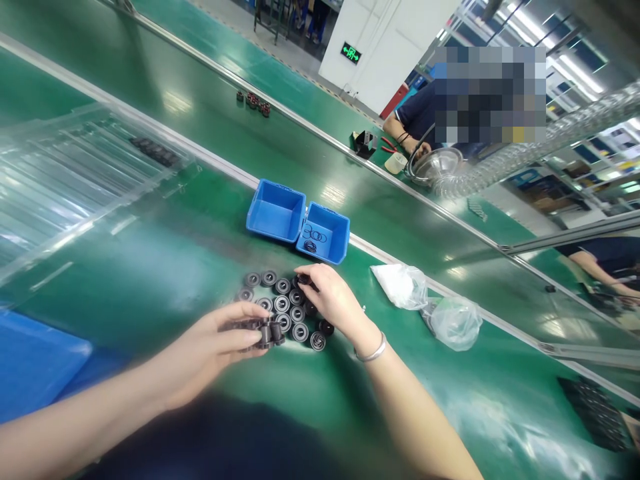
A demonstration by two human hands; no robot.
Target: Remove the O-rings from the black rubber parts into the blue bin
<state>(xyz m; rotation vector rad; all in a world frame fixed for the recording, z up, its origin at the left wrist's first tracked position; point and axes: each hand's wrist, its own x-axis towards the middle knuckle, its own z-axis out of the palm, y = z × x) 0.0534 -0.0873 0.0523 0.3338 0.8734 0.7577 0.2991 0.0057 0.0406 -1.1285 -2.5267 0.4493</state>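
Observation:
Several round dark parts (pixel 282 304) stand grouped on the green tabletop in front of me. My left hand (pixel 233 333) is wrapped round a few dark cylindrical parts (pixel 270 334) at the group's left front side. With thumb and fingers, my right hand (pixel 325 293) pinches a small black part (pixel 303 279) at the group's back right edge. Just behind the group, a blue bin (pixel 324 233) contains thin black rings. Against its left side is another blue bin (pixel 277 211), with nothing visible inside.
Clear plastic bags (pixel 455 323) lie to the right, one with white contents (pixel 400 285). A blue container (pixel 40 360) is at left, below transparent tubes (pixel 75 180). Metal rails cross behind the bins. A co-worker's arm (pixel 400 130) shows across the line.

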